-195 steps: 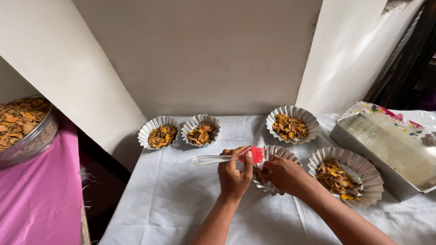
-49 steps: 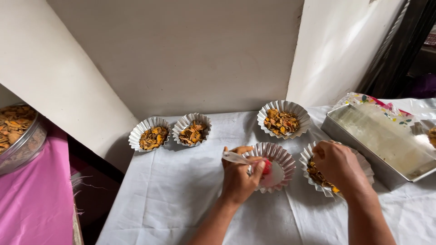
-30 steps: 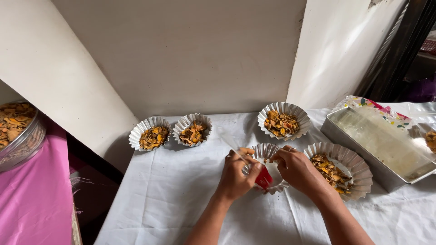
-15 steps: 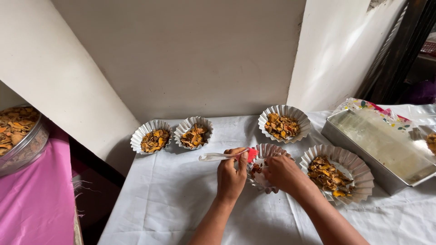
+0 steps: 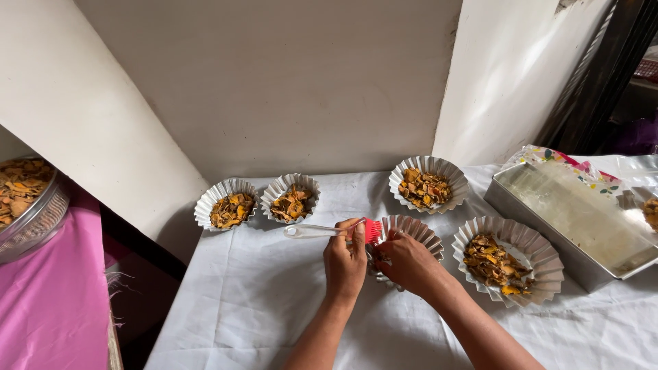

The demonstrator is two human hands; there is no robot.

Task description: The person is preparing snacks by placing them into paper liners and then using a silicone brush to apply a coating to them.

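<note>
The left hand [image 5: 345,264] has its grip clamped on a silicone pastry brush [image 5: 334,230] with a clear handle and a red head — the handle points toward the left edge of the bench [image 5: 260,301], the red bristles sit at the rim of an empty fluted metal mould [image 5: 413,231] near the middle of the bench. The right hand [image 5: 406,262] rests against the near side of that same mould, fingers curled around its rim and closed on it; the fingertips are partly hidden behind the left hand, so how firmly they pinch I cannot tell. The bench is covered with a white cloth. Along its far edge stand three more fluted moulds filled with orange-brown chips: two side by side toward the far left corner [image 5: 228,205] [image 5: 291,199], touching or nearly so, and one further right [image 5: 428,182], just behind the empty mould. A larger filled mould [image 5: 508,259] sits just beside the right hand, toward the right edge. Behind it, at the far right corner, lies a rectangular metal tray [image 5: 576,216] — its inside looks bare and shiny. Off the bench to the left, on a pink cloth [image 5: 48,308], a round metal bowl [image 5: 31,212] holds more of the same chips.
</note>
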